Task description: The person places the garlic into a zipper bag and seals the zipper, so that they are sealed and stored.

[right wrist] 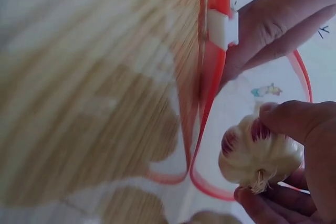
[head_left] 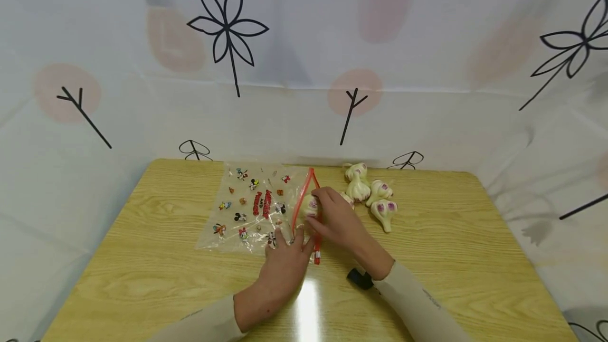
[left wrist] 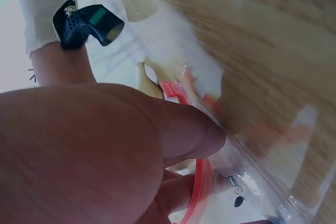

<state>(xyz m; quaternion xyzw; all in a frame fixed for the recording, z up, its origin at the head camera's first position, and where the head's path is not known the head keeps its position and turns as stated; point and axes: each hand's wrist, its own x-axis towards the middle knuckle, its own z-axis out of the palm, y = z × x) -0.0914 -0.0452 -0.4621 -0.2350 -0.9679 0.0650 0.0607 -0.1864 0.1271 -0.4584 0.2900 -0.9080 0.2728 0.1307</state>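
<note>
Four loose garlic bulbs [head_left: 380, 190] sit approx 2–3 o'clock of the clear printed bag's [head_left: 252, 205] mouth, w/ another part-hidden behind the R hand [head_left: 339, 220]. That hand grips the held bulb [right wrist: 262, 153] at the opening; L hand [head_left: 287, 263] pinches the red rim [right wrist: 212, 74] near 6 o'clock, fingers partly obstructing. Bag spreads twd 9 o'clock on desk [head_left: 446, 257].

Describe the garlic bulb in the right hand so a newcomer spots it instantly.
On the wooden table, find the clear bag printed with cartoon figures. Go to its open, red-rimmed mouth at the right side. The garlic bulb there is the one the right hand grips; other visible bulbs lie farther right, ungripped.
</note>
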